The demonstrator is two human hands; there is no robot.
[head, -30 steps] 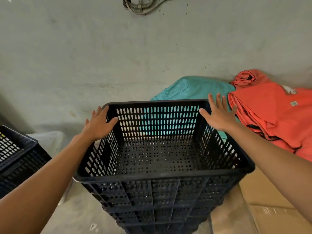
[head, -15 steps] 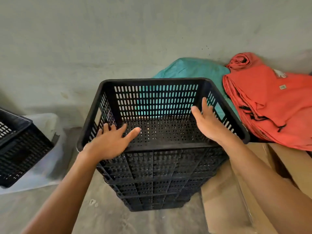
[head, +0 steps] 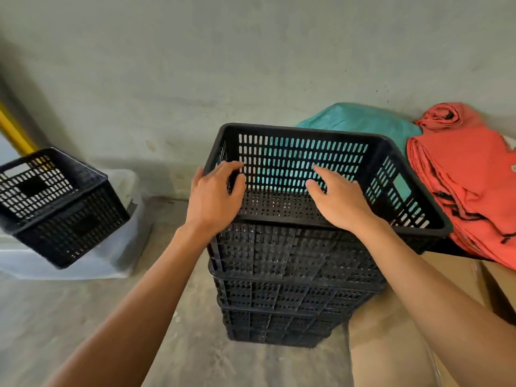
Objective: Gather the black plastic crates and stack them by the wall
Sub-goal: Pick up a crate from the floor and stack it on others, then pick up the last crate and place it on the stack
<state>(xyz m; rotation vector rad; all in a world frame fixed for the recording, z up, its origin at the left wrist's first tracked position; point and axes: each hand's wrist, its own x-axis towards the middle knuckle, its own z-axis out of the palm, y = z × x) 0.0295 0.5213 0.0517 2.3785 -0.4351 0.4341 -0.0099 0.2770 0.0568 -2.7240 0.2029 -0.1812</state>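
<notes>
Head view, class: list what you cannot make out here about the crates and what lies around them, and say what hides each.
- Stack: the crate count is unclear, since the nested rims blur together.
- Clear tub: its contents are hidden by the small crate on it.
- Teal bag: its lower part is behind the top crate.
- Orange cloth: cut off by the right edge.
- Left hand and right hand: the palms are hidden, so contact with the near rim is uncertain.

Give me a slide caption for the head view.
Both hands, left and right, on the top crate of a black stack by the wall.
</notes>
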